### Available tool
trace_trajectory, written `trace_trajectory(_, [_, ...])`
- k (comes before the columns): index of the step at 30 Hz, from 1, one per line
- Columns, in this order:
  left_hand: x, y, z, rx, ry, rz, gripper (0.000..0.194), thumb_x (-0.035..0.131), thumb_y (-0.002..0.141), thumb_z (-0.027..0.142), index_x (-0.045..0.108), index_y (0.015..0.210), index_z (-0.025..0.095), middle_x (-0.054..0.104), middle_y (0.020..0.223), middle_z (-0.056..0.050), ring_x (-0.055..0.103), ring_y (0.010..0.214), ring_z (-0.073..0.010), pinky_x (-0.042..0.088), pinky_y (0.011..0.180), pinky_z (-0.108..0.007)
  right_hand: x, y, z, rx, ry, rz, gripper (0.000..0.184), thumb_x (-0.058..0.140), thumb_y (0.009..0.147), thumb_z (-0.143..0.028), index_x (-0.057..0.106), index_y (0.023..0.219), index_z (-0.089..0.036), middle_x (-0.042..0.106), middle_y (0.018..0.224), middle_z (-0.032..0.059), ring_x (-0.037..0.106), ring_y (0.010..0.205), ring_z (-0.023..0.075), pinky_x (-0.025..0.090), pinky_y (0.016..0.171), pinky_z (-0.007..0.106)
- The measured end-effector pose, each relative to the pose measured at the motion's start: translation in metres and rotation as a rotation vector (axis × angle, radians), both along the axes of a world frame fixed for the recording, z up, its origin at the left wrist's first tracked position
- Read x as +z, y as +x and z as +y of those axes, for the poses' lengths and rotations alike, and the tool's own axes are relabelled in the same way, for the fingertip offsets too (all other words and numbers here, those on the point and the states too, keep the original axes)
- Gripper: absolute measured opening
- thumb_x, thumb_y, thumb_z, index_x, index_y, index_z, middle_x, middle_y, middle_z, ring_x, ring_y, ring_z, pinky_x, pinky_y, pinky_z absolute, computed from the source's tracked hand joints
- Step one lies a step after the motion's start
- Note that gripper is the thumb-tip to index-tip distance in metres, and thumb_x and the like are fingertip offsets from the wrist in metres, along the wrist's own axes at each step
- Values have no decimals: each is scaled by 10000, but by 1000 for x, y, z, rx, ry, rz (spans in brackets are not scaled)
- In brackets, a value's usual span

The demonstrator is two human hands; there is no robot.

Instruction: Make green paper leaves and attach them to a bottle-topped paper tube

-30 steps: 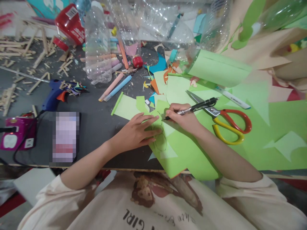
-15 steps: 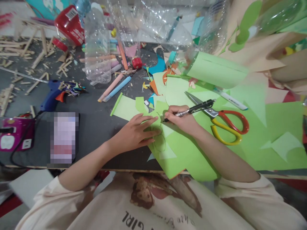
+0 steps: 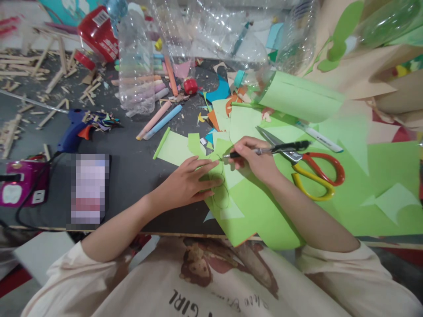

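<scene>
My left hand (image 3: 190, 181) lies flat with its fingers spread over a strip of green paper (image 3: 220, 198), pressing it down. Rounded outlines drawn in pen show on that paper beside the fingertips, partly covered by them. A black and silver pen (image 3: 261, 151) is pinched in my right hand (image 3: 253, 159), its tip pointing left at the paper's upper end, close to my left fingertips. Whether the tip touches the paper I cannot tell. Just right of my right hand rest scissors (image 3: 291, 155) with one red and one yellow handle, blades apart, on larger green sheets (image 3: 357, 193).
A blurred-out phone (image 3: 88, 189), a purple box (image 3: 24, 182) with a cable and a blue glue gun (image 3: 71, 132) are on the left. Clear plastic bottles (image 3: 135, 66) stand along the back, near wood sticks (image 3: 56, 81). A white marker (image 3: 322, 137) lies beyond the scissors.
My right hand has lifted slightly and the pen has tilted flatter, its tip shifting up and left toward the paper's upper end. My left hand stays in place.
</scene>
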State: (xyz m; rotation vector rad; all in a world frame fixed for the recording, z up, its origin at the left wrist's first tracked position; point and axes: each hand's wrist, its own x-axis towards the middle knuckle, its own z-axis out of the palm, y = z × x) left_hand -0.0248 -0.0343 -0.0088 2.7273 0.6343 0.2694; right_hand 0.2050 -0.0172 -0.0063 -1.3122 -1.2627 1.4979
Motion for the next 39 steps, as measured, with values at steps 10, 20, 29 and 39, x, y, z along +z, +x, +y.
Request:
trace_trajectory(10, [-1,0,1,20,-58,6,325,527,956,344,659,1228,225,543,1421,-145,498,1318,-312,393,1113,-532,-8,-4,-1,73,356,-383,159,585,831,-249,691,945,-214,747,915,52,684,777,180,511,706,295])
trace_trajectory(20, [-4,2,1,20,-27,-17,361,496,969,343,623,1265,180,572,1385,-180,529,1300,-320,401,1107,-556,-8,-6,2,163,219,-321,204,599,737,-210,631,938,-209,679,768,1,615,654,141,474,669,265])
trace_trajectory(29, [3,-1,1,249,-255,-284,288,521,957,223,650,1214,251,437,1521,-159,415,1422,-278,462,1077,-493,-5,-3,-3,-16,119,151,271,728,758,-340,559,938,-229,565,787,-41,512,443,56,353,385,202])
trace_trajectory(39, [-2,2,0,319,-381,-449,308,519,962,271,649,1228,189,710,1180,-136,667,1115,-203,553,944,-352,-6,-3,-1,-160,114,149,357,732,748,-401,527,999,-250,602,852,-27,546,453,68,398,382,213])
